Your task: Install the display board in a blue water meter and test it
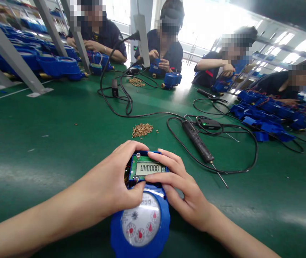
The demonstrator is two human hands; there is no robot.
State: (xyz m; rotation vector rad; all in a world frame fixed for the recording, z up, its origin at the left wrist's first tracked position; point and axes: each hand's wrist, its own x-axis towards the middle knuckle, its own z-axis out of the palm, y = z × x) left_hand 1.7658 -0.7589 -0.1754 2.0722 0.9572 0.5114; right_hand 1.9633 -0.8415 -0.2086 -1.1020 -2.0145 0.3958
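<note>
A blue water meter (165, 218) with a round dial stands at the front of the green table. Its upper housing is uncovered and shows a green circuit board (133, 165) with a lit display reading what looks like UH0000. My left hand (120, 175) wraps round the left side of that housing, thumb at its lower edge. From the right, my right hand (185, 186) grips the same housing, with fingers lying over the board's edges. Beyond the hands lies a small pile of brass-coloured screws (142, 130). An electric screwdriver (197, 141) rests to the right, bit pointing toward me.
Black cables (131, 115) loop over the green table (61, 118). A power strip (143, 41) hangs at the back. Blue meters (58, 65) crowd the left, and blue housings (263, 114) are heaped at the right. Several co-workers handle meters across the table.
</note>
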